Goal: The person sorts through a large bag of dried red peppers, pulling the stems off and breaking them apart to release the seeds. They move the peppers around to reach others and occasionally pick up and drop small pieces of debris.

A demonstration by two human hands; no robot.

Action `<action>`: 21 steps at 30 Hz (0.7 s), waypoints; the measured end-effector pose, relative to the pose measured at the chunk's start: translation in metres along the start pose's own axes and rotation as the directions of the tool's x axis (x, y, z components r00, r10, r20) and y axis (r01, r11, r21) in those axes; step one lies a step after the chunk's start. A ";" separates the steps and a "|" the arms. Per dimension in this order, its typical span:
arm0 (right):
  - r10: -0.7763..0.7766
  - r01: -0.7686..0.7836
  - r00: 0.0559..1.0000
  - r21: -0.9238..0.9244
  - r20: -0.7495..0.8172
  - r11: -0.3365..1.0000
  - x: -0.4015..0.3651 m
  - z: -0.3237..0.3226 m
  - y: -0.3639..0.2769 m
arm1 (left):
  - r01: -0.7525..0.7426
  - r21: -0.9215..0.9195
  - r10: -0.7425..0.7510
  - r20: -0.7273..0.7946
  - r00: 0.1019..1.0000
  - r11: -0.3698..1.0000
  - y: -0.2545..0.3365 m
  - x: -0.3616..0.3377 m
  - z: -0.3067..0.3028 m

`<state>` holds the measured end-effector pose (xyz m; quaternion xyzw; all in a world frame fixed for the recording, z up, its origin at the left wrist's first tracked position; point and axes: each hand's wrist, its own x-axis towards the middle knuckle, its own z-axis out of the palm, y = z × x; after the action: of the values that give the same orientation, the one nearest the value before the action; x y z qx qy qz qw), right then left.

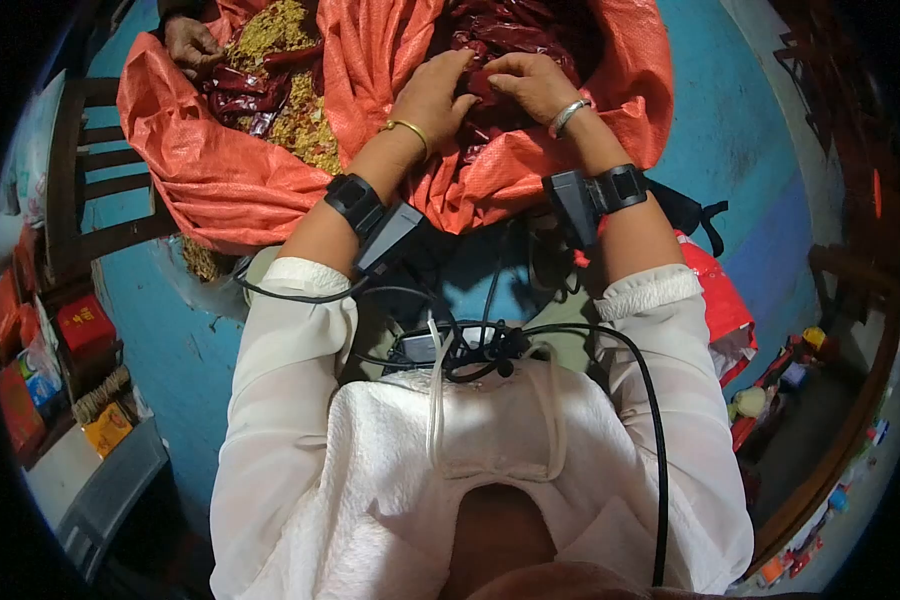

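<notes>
Left hand point(438, 98) and right hand point(532, 84) meet at top centre of the frame, inside the mouth of the orange sack point(620, 100).

- Fingers: both sets are curled shut, fingertips facing each other, pinching one dried chilli point(480, 86) between them.
- Chilli position: directly between the two hands, resting on top of the chilli pile point(515, 30) that fills the sack behind them.
- Edges: the sack rim folds up just below both wrists. A fold of orange fabric left of the left hand separates this pocket from a second pocket holding yellow seeds point(295, 115) and more chillies.
- Another person's hand point(192, 45) rests in that second pocket at upper left, well apart from both hands.
- Open room: blue floor point(740, 140) lies bare to the right of the sack; a wooden chair point(80, 190) stands against its left side.
</notes>
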<state>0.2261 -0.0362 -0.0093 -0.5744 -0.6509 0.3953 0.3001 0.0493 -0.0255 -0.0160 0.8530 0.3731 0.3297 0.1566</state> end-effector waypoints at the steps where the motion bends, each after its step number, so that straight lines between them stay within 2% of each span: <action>1: 0.001 -0.001 1.000 0.001 -0.006 1.000 0.000 0.001 -0.001 | -0.006 -0.001 0.006 0.003 1.000 1.000 0.001 0.002 0.000; 3: 0.063 -0.065 0.998 0.246 0.018 0.967 0.000 0.004 -0.002 | 0.147 0.007 -0.144 0.265 0.953 0.989 0.003 0.004 -0.002; 5: 0.111 -0.109 0.994 0.290 0.011 0.951 0.003 -0.002 0.000 | 0.155 0.038 -0.159 0.274 0.948 0.987 -0.001 0.005 0.000; 7: 0.157 -0.150 0.988 0.339 0.008 0.929 0.005 -0.010 0.002 | 0.210 0.040 -0.214 0.191 0.958 0.977 -0.006 0.006 0.002; 8: 0.075 -0.069 0.977 0.033 -0.199 0.997 0.006 -0.016 0.003 | 0.211 0.041 -0.215 0.193 0.957 0.977 -0.010 0.007 0.002; 9: -0.068 -0.042 0.929 -0.286 -0.363 0.957 0.007 -0.020 0.003 | 0.299 0.007 -0.294 0.205 0.934 0.954 -0.012 0.008 -0.001; 10: -0.004 -0.100 0.929 -0.262 -0.369 0.960 0.007 -0.023 0.000 | 0.384 -0.026 -0.370 0.219 0.903 0.923 -0.013 0.010 -0.003; 11: -0.003 -0.100 0.929 -0.260 -0.370 0.960 0.008 -0.021 0.001 | 0.384 -0.024 -0.369 0.220 0.903 0.923 -0.014 0.011 -0.004; 12: -0.032 -0.079 0.935 -0.298 -0.353 0.951 0.010 -0.018 -0.002 | 0.571 -0.363 -0.478 0.319 0.819 0.736 -0.011 0.012 -0.007; 13: -0.061 -0.058 0.941 -0.334 -0.333 0.941 0.011 -0.015 -0.005 | 0.677 -0.614 -0.523 0.452 0.723 0.405 -0.009 0.012 -0.010; 14: -0.013 -0.087 0.960 -0.338 -0.281 0.937 0.012 -0.011 -0.008 | 0.685 -0.654 -0.518 0.484 0.705 0.322 -0.007 0.012 -0.015; 15: -0.013 -0.086 0.960 -0.335 -0.280 0.938 0.016 -0.006 -0.006 | 0.686 -0.652 -0.520 0.484 0.704 0.323 -0.009 0.011 -0.016; 17: -0.190 0.046 0.965 -0.601 -0.178 0.798 0.021 0.005 -0.001 | 0.662 -0.719 -0.493 0.507 0.707 0.210 -0.011 0.008 -0.018; 18: -0.068 -0.002 0.993 -0.609 -0.092 0.793 0.018 0.007 -0.012 | 0.662 -0.719 -0.493 0.507 0.707 0.211 -0.010 0.007 -0.017; 19: -0.069 -0.001 0.993 -0.608 -0.092 0.794 0.018 0.012 -0.011 | 0.650 -0.733 -0.495 0.498 0.712 0.199 -0.009 0.007 -0.017; 21: -0.201 0.103 0.978 -0.715 -0.054 0.691 0.016 0.023 -0.005 | 0.638 -0.747 -0.498 0.487 0.717 0.188 -0.013 0.005 -0.014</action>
<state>0.2015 -0.0241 -0.0174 -0.6135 -0.7774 0.0511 0.1293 0.0354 -0.0130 -0.0098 0.4578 0.4203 0.3316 0.7098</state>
